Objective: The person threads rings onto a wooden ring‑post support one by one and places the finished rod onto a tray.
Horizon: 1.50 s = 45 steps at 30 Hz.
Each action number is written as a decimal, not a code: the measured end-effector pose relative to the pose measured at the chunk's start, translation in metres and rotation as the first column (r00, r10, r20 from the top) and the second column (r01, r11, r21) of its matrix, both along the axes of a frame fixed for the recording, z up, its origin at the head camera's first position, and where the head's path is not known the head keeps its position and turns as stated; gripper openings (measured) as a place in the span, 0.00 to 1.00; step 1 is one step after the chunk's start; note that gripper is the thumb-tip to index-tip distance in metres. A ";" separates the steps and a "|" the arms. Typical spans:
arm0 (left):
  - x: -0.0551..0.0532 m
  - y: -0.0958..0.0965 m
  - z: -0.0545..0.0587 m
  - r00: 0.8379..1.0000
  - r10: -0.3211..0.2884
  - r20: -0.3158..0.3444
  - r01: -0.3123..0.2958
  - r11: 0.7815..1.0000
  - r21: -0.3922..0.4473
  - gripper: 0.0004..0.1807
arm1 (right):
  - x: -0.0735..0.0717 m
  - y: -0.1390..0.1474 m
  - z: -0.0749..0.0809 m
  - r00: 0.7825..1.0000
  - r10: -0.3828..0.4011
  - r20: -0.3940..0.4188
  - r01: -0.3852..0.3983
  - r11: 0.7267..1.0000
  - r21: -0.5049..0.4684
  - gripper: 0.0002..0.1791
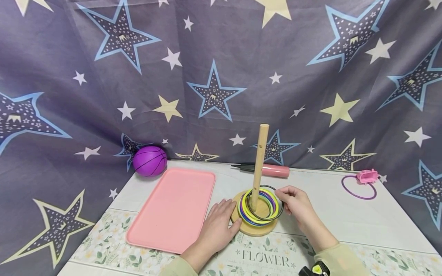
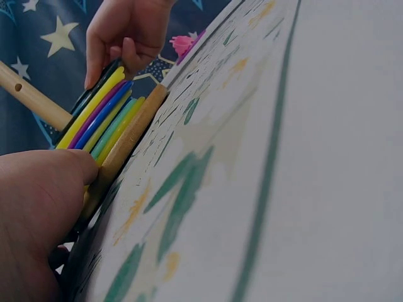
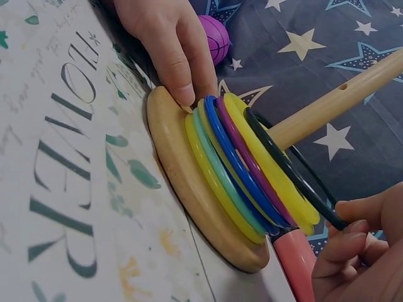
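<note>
A wooden peg (image 1: 261, 161) stands upright on a round wooden base (image 1: 256, 231). Stacked loosely around it are several coloured rings (image 3: 252, 167): yellow, green, blue, purple. On top lies a black ring (image 3: 295, 168), also around the peg, its right side slightly raised. My right hand (image 1: 293, 201) pinches that black ring's right edge between thumb and fingertips. At the base's left side, my left hand (image 1: 218, 224) rests with fingers extended, thumb and fingers touching the rim. The left wrist view shows the left thumb (image 2: 79, 165) against the base and lower rings.
A pink tray (image 1: 172, 211) lies left of the base, with a purple ball (image 1: 150, 161) behind it. Behind the peg lies a pink pump (image 1: 275, 171). A purple ring (image 1: 359, 195) with a pink clip (image 1: 367, 176) sits far right. A starry curtain (image 1: 214, 46) closes the back.
</note>
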<state>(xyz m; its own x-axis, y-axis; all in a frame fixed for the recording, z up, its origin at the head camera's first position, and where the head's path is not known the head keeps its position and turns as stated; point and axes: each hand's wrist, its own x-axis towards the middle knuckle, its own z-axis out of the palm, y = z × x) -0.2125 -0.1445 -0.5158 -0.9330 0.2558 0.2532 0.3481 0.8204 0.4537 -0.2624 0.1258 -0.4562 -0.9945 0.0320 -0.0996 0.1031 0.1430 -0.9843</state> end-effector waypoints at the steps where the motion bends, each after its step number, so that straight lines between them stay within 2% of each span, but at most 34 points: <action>1: 0.000 0.000 0.000 1.000 -0.002 -0.001 0.002 1.000 0.001 0.34 | 0.000 0.000 0.000 1.000 -0.002 0.001 0.002 1.000 -0.003 0.09; 17: -0.001 0.001 0.002 1.000 -0.005 0.005 0.005 1.000 -0.006 0.34 | 0.000 0.000 -0.008 0.999 -0.033 0.008 0.033 0.999 0.033 0.10; 25: 0.000 0.000 0.002 1.000 -0.003 -0.017 0.003 1.000 -0.017 0.34 | -0.003 -0.003 -0.010 1.000 -0.025 -0.002 0.025 0.998 0.054 0.11; 30: 0.001 0.001 0.001 1.000 -0.004 -0.027 0.004 1.000 -0.014 0.34 | -0.005 -0.006 -0.012 1.000 -0.018 -0.012 0.019 0.999 0.035 0.11; 45: 0.000 0.001 0.001 1.000 -0.002 -0.012 0.002 1.000 -0.011 0.34 | -0.005 -0.013 -0.012 0.999 0.001 -0.045 0.001 0.999 0.045 0.12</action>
<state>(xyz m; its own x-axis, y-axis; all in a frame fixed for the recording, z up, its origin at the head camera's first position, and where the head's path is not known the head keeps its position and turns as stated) -0.2122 -0.1436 -0.5144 -0.9293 0.2604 0.2618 0.3551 0.8248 0.4401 -0.2674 0.1127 -0.4678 -0.9979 0.0356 -0.0536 0.0593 0.1869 -0.9806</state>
